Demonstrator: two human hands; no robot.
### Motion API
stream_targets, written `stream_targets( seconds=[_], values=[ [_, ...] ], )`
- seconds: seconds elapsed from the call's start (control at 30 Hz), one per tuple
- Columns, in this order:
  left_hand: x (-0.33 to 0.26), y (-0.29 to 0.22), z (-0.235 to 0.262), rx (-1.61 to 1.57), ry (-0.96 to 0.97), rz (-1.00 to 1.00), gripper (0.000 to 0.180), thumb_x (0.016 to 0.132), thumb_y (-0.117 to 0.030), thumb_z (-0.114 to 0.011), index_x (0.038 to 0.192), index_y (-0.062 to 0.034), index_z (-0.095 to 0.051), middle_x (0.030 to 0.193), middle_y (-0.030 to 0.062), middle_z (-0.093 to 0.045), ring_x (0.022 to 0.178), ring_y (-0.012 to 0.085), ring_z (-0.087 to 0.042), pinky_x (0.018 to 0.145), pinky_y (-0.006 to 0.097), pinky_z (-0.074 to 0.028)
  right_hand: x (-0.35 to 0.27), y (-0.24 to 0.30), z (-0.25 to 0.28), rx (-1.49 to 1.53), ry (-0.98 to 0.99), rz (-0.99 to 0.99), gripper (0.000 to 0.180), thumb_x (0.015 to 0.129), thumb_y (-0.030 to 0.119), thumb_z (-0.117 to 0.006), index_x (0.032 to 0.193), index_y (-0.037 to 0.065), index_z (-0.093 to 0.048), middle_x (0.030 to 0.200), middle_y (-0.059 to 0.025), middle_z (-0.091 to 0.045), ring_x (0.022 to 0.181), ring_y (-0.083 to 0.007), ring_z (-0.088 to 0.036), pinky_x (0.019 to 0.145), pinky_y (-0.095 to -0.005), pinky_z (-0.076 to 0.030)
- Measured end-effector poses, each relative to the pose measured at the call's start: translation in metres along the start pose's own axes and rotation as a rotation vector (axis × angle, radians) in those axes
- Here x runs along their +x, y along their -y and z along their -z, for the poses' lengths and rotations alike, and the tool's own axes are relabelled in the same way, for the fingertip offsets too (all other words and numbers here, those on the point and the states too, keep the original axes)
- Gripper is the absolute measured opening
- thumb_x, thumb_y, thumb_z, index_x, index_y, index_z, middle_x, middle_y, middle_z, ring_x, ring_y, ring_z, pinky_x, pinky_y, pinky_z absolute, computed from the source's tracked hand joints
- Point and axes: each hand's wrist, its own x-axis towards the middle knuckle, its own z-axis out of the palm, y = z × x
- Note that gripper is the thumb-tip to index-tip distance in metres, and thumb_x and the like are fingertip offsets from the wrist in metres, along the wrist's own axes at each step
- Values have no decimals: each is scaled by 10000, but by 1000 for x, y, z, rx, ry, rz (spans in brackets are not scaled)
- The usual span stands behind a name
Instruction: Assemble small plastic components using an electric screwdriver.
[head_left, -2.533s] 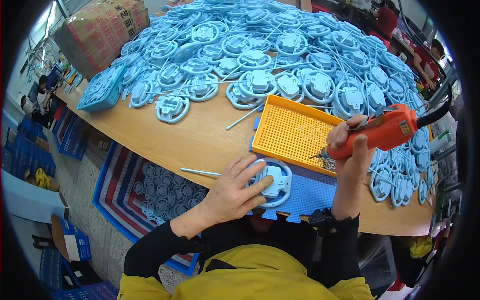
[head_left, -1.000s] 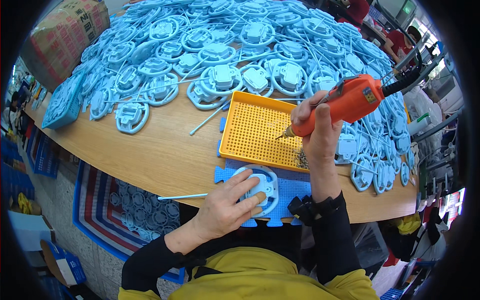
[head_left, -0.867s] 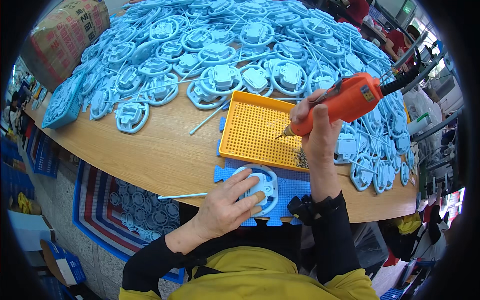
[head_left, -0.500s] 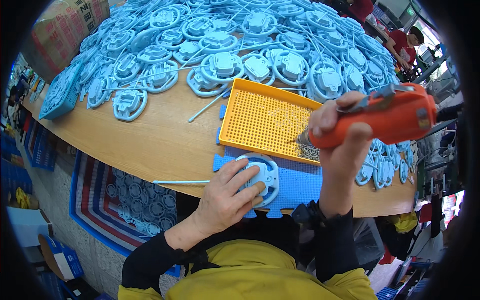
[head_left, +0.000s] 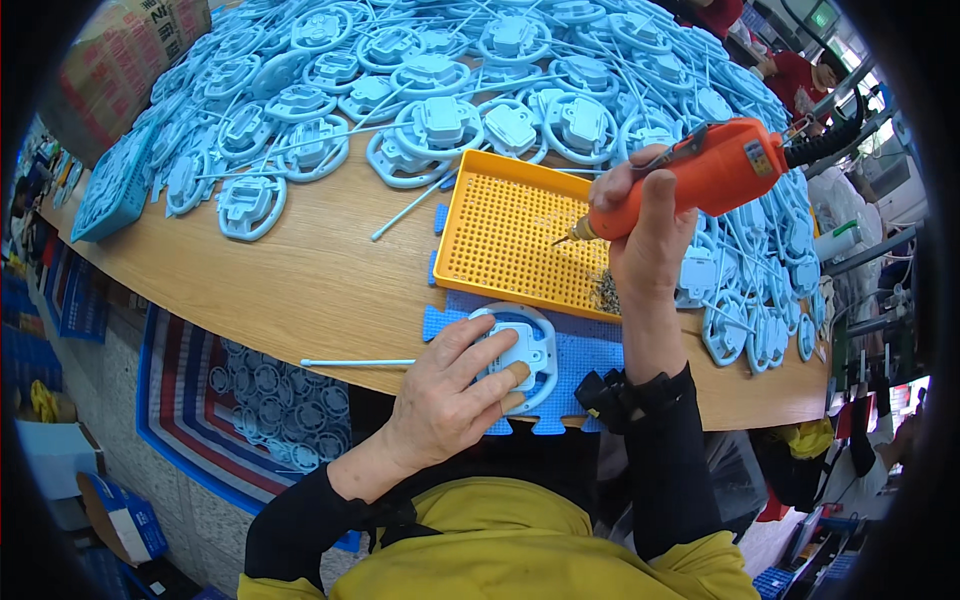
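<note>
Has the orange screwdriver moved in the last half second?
Yes: against the yellow tray, the orange screwdriver has shifted left and up the picture.

At the upper left of the frame, we find the largest printing, on a brown cardboard carton: rows of red characters run across its side, with bolder black ones closer to the top edge of the picture, where the carton is cut off. Right of centre, we see a small rectangular label, yellowish and dark, on the rear of the orange power screwdriver; its print is too small for us to read. At the upper right, a green sign shows pale marks on the background, which we cannot make out at this size.
</note>
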Motion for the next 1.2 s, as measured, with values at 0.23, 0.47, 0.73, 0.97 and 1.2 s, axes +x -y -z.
stream_targets(
  seconds=[0.23,0.47,0.73,0.97,1.2],
  values=[
    [0,0,-1,2,-2,-1,361,667,-129,-778,1001,-104,-643,1158,103,-588,1118,347,-534,917,431,-473,1,-5,5,-16,33,3,365,886,388,-656,998,73,-509,701,-27,-564,641,-133,-540,643,-316,-454],
    [1,-9,-1,75,0,11,355,654,-127,-780,983,-92,-649,1162,111,-578,1086,344,-541,882,428,-478,-3,25,-7,-46,-12,24,497,842,494,-665,1033,61,-515,711,-29,-548,625,-143,-523,630,-311,-443],
    [-1,-7,-3,85,-33,-1,335,654,-135,-786,963,-83,-666,1152,116,-582,1076,340,-544,859,427,-476,-53,82,-34,49,118,-126,693,732,699,-597,1010,73,-493,670,-2,-499,538,-109,-485,507,-262,-427],
    [-2,-8,-3,85,-28,-10,329,663,-143,-782,965,-85,-667,1150,111,-583,1077,337,-544,867,429,-471,-67,74,-36,-45,172,-210,658,728,630,-675,973,53,-472,648,-26,-498,529,-142,-514,490,-274,-451],
    [2,-8,-2,18,-48,27,287,682,-102,-742,955,-75,-658,1164,163,-536,1102,342,-513,893,445,-440,-66,77,-43,-55,222,-310,618,728,557,-739,951,47,-469,642,-52,-519,534,-162,-525,483,-281,-443]
  ],
)
